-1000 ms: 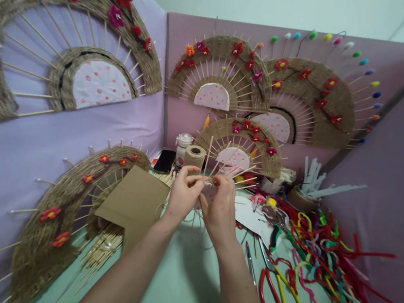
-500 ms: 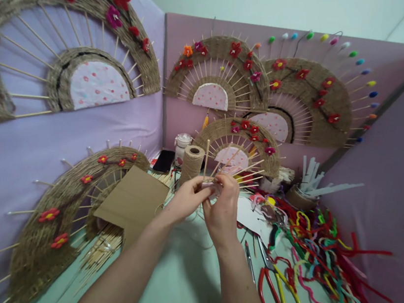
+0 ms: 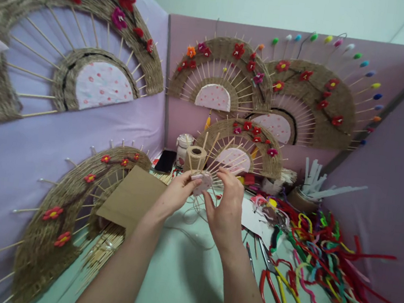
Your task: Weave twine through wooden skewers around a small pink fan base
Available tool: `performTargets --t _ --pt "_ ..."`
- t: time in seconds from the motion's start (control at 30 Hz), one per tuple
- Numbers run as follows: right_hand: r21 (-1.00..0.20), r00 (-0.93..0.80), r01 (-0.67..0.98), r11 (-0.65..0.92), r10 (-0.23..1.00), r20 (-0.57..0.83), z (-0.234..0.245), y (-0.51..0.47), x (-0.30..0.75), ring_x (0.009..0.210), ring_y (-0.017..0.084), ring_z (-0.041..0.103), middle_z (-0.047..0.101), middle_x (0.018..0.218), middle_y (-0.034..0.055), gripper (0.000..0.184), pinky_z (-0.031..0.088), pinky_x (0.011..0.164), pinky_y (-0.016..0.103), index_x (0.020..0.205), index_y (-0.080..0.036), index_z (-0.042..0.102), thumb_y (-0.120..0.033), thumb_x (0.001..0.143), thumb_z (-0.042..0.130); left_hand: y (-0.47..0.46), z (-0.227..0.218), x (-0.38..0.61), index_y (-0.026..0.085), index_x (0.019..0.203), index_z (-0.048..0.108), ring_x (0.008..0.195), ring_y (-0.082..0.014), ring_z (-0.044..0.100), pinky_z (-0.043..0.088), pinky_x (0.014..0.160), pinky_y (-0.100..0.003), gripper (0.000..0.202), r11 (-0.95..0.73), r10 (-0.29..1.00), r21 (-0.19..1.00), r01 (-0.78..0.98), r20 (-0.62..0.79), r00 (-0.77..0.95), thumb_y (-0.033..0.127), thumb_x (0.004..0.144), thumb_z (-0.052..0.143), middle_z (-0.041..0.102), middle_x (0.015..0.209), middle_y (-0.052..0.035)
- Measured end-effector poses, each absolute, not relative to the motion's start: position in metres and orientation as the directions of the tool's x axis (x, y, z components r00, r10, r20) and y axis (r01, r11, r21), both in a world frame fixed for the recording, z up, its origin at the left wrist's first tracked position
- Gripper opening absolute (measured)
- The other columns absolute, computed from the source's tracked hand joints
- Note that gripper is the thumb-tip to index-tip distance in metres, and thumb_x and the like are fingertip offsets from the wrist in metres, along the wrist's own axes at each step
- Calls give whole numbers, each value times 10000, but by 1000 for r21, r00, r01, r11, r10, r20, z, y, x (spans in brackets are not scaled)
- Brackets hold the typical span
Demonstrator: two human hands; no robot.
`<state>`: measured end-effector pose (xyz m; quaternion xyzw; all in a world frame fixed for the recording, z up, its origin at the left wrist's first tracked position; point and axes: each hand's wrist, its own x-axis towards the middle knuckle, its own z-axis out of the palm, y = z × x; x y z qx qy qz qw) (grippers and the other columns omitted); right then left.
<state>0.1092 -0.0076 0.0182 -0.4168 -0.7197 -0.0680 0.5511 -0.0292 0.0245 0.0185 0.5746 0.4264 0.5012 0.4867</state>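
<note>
My left hand pinches the edge of a small fan base, a pale spotted piece with thin wooden sticks spreading up and right from it. At the right side of this base is my right hand. Its thumb and curled fingers are apart, with the fingertips by the lower sticks. Loose twine hangs from the base in loops onto the table. Just behind stands a twine spool.
Scissors, a pen and a heap of colourful pipe cleaners lie at right. Cardboard and a stick bundle are at left. A phone and a jar stand behind, before decorated twine fans.
The fan base has tilted so its spotted face shows, and its sticks have swung left. My right hand's thumb and fingers have spread apart. The view has shifted slightly.
</note>
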Motion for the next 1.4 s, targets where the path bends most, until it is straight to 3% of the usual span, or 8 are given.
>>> performTargets --t 0.2,0.33,0.4,0.5,0.6,0.73,0.93,1.4 --pt "-509 14 663 549 670 742 13 0 116 956 236 524 604 984 76 158 432 839 395 988 -199 568 -265 845 582 22 28 -32 165 1058 645 1071 -213 581 423 959 -345 302 -328 939 943 52 320 126 312 805 569 668 1125 -88" --pt "-596 48 598 536 719 694 9 4 116 907 221 529 619 910 61 91 418 821 373 852 -200 600 -276 857 550 20 27 -27 187 1043 645 999 -211 612 496 846 -333 284 -304 947 953 13 300 116 322 802 575 677 1093 -84" --pt "-708 63 480 519 784 618 10 5 117 846 199 545 621 840 47 141 428 784 344 791 -195 591 -295 866 526 19 26 -25 201 1047 630 967 -207 623 525 776 -328 285 -261 956 964 -47 264 126 348 810 572 671 1100 -79" --pt "-907 38 135 400 912 408 10 6 118 656 146 545 603 723 11 196 440 630 276 791 -189 565 -373 850 535 21 24 -21 176 991 621 997 -198 618 511 850 -348 264 -267 952 947 -179 288 103 358 801 597 668 1090 -82" --pt "-965 41 -78 249 968 247 10 8 120 473 94 431 522 582 -40 259 341 458 219 766 -186 554 -441 798 584 22 23 -18 165 1031 587 1016 -191 615 482 918 -372 309 -278 952 927 -251 300 55 341 781 631 664 1082 -83" --pt "-979 153 -13 202 968 197 6 11 123 473 94 408 486 537 -47 299 312 441 215 709 -175 583 -467 738 638 20 24 -14 176 1197 492 1006 -191 619 487 909 -384 467 -262 958 933 -247 282 48 324 779 639 661 1084 -89" --pt "-968 161 80 239 955 249 6 13 125 535 117 457 532 575 -19 315 358 485 227 709 -162 599 -474 736 628 16 24 -10 141 1038 604 1007 -212 611 480 905 -369 307 -312 941 933 -178 329 77 352 818 564 671 1064 -107" --pt "-958 57 135 253 963 263 13 6 127 501 111 422 519 557 -22 327 337 471 231 732 -154 634 -481 739 617 7 22 -7 168 968 671 953 -219 625 477 847 -321 358 -545 839 838 -36 545 -9 424 848 451 695 1000 -83"
